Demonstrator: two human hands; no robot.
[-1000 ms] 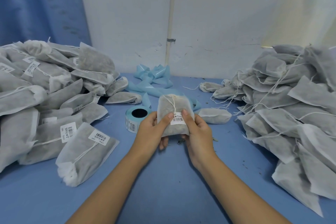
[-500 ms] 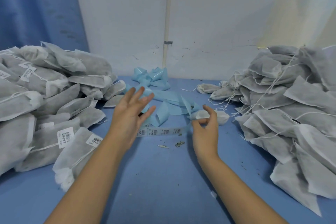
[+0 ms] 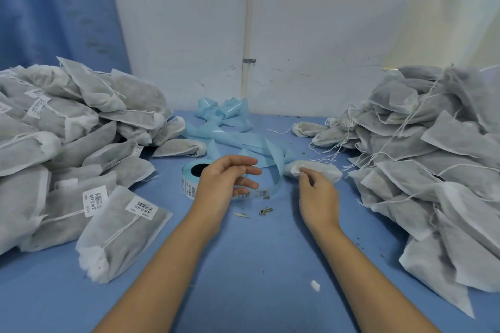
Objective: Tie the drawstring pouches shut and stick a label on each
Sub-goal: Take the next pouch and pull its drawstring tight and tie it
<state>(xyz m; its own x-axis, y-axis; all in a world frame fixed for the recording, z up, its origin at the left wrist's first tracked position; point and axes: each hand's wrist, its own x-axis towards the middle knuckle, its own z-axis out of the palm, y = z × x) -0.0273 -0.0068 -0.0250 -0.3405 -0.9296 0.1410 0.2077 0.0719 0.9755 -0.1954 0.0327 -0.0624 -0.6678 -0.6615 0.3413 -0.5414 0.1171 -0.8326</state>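
Right hand (image 3: 318,194) pinches gathered end of pouch (image 3: 323,170) lying on table (image 3: 243,265), near right-side pouch pile (image 3: 433,157). Left hand (image 3: 224,184) relaxed, fingers loosely spread, empty, just above label roll (image 3: 189,174).

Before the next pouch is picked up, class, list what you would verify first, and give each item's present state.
1. Left hand free: ok, it holds nothing.
2. Next pouch within reach of the right hand: ok, fingertips at its near end.
3. Firm grip on that pouch: cannot tell.
4. That pouch already tied shut: cannot tell.
5. Label strip has printed labels ready: ok, beside the left hand.
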